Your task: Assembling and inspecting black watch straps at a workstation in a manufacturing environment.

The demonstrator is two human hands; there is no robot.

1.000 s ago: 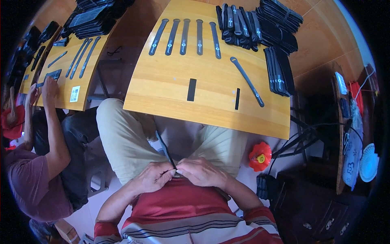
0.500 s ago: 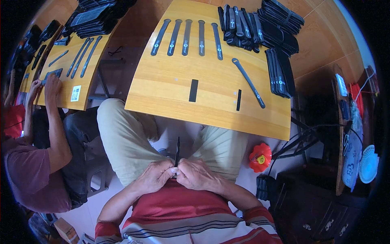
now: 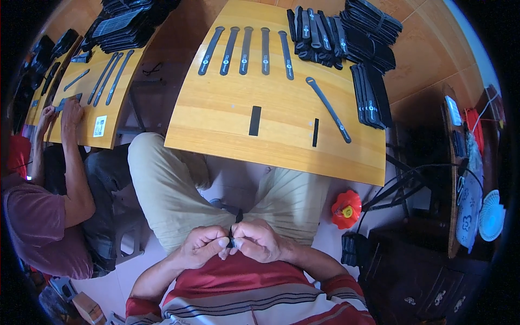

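1. Over the lap, before a red shirt (image 3: 227,276): dark strap (image 3: 239,218), narrow and matte, partly covered by fingers, reaching away from the body toward the gap between the knees.
2. On the wooden table (image 3: 211,116), smooth, yellow-brown and grained: row of five straps (image 3: 246,51), grey, flat, long and slim with rounded ends; farther right, slanted strap (image 3: 329,110), slotted at the far end.
3. Toward the table's near edge: wide black strip (image 3: 254,121) and, well apart, narrow black strip (image 3: 316,132), both flat and rectangular.
4. At the far right: strap pile (image 3: 319,35) beside black bundles (image 3: 374,30).
5. Near the ends of the laid-out straps: pale lettering and small round emblem. On the neighbouring table: white label (image 3: 99,125) with dark print, too small to make out.
6. Left hand (image 3: 206,246): curled, pinching the strap between thumb and fingers. Right hand (image 3: 257,241): likewise pinching, close beside. Forearms angled inward from both lower sides, with elbows bent.
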